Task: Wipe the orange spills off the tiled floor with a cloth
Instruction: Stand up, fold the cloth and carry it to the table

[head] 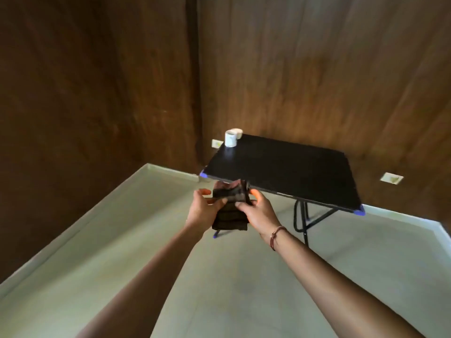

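A dark folded cloth [230,217] hangs in the air in front of me, just before the near edge of a black table. My left hand [201,211] grips its left side and my right hand [260,213] grips its right side, fingers pinching the upper fold. The lower part of the cloth dangles between my wrists. The pale tiled floor [219,276] spreads below my arms. No orange spill shows on the visible floor.
A black folding table [288,167] with blue corner caps stands ahead on thin metal legs [302,220]. A white cup [230,139] and a white bowl [237,132] sit at its far left corner. Dark wood-panelled walls enclose the corner, with wall sockets [391,178] low down.
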`<act>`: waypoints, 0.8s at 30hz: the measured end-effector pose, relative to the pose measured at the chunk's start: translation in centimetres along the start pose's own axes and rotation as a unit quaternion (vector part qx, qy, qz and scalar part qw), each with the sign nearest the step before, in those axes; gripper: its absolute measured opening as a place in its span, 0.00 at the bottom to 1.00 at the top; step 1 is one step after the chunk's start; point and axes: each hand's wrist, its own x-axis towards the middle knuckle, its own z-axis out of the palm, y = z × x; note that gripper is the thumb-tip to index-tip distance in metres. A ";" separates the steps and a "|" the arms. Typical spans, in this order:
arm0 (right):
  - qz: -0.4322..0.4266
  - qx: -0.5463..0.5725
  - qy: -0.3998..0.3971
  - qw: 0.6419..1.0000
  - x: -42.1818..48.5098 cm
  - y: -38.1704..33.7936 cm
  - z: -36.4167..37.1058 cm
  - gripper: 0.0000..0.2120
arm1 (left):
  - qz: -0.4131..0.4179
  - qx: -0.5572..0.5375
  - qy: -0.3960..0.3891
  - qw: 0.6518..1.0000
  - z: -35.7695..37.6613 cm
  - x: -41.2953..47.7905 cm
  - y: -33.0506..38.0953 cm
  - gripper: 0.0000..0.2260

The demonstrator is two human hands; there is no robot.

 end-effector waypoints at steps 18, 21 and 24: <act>0.090 0.004 0.086 0.992 26.1 9.6 -17.8 0.17 | -0.016 0.135 -0.240 0.961 25.1 27.0 2.2 0.16; 0.142 0.025 0.090 0.986 32.2 11.8 -20.9 0.19 | -0.056 0.166 -0.246 0.953 30.1 31.7 2.4 0.18; 0.164 0.009 0.105 0.981 37.8 13.8 -23.4 0.18 | -0.101 0.160 -0.248 0.950 34.6 35.6 2.4 0.18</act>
